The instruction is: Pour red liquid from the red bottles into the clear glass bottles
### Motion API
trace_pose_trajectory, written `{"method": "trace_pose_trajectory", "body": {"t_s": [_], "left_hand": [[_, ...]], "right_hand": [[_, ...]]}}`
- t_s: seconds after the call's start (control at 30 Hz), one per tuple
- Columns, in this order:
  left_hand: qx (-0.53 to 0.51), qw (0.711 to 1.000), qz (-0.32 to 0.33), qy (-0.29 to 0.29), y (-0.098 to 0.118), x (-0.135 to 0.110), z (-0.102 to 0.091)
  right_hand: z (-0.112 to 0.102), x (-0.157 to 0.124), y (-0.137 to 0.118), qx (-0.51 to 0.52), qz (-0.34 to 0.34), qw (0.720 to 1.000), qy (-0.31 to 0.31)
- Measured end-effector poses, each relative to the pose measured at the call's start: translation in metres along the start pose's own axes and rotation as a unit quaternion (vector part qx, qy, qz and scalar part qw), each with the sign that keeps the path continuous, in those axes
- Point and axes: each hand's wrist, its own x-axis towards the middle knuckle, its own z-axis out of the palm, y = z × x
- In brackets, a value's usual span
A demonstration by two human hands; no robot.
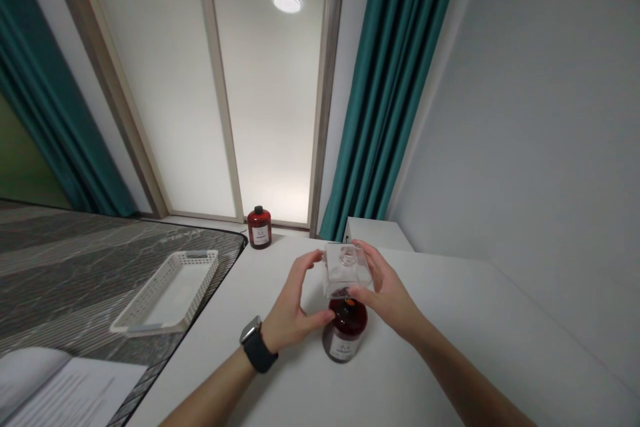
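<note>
Bare forearms reach in from the bottom of the view, a black-strapped smartwatch on the left wrist. Both hands close in around a clear square glass bottle, which hangs in the air, neck up, just over a dark red bottle with a white label. The right hand clamps the glass from its right side, with the thumb low against it, while the left hand curves in from the other side. Its fingertips meet or nearly meet the glass; whether they press cannot be told. Holding from both sides seems to keep the flat-sided glass level and centred above the red bottle's cap. Both of these stand over a white table. Farther off, a second red bottle with a black cap stands beyond the table's far edge. A white lattice plastic basket lies on a grey marble-patterned surface, near printed papers.
</note>
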Motion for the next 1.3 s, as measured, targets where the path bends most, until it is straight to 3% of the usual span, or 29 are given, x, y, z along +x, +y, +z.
{"method": "trace_pose_trajectory", "body": {"t_s": [0.23, 0.5, 0.7, 0.87, 1.03, 1.3], "left_hand": [[-0.022, 0.999, -0.030, -0.001, 0.010, 0.009, -0.005], [-0.078, 0.995, -0.042, 0.037, 0.006, 0.007, -0.006], [0.016, 0.998, -0.040, 0.039, -0.003, 0.005, -0.026], [0.070, 0.996, -0.029, 0.039, -0.009, 0.001, -0.030], [0.146, 0.989, -0.006, 0.004, -0.006, 0.003, -0.035], [0.227, 0.969, 0.071, -0.068, -0.003, 0.010, -0.051]], "right_hand": [[0.007, 0.002, 0.002, -0.085, -0.035, 0.996, -0.002], [0.008, -0.003, 0.003, -0.059, -0.059, 0.996, -0.012], [-0.005, -0.034, 0.041, -0.054, -0.062, 0.995, 0.050], [0.010, -0.070, 0.073, -0.049, -0.004, 0.998, 0.049], [0.030, -0.072, 0.068, -0.063, 0.080, 0.994, 0.025], [0.034, -0.068, 0.065, -0.033, 0.069, 0.995, 0.063]]}}
